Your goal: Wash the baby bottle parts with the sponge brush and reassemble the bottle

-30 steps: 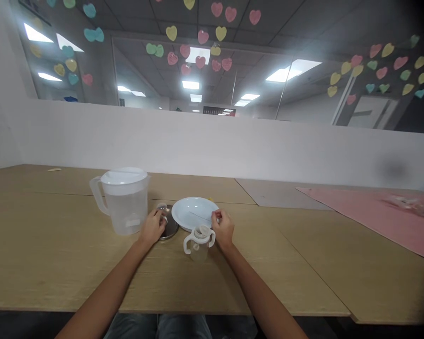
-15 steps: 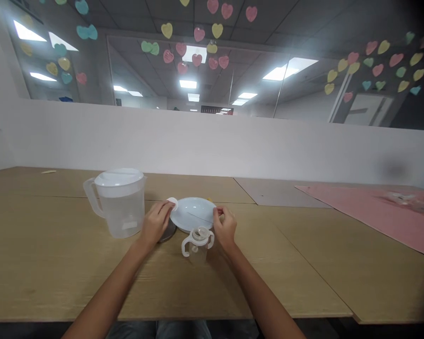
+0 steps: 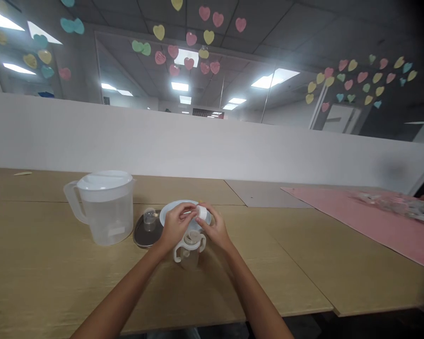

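Note:
My two hands meet over a white plate, with a small white round cap between them. My right hand is closed on the cap from the right, thumb below and fingers above. From the left, my left hand pinches at the cap's edge; its fingertips partly hide it. Just below my hands stands a clear cup with two white handles, upright on the table. Left of the plate, a small clear container sits on a dark oval tray, which my left hand partly overlaps.
A large translucent pitcher with a white lid stands at the left, handle outward. A pink sheet lies at the right, with clear plastic packaging on it. The wooden table ends at a white wall behind.
My hands have come together on the cap, which was at my left hand over the plate's left edge. The thin strand by my right hand no longer shows. The view has turned right.

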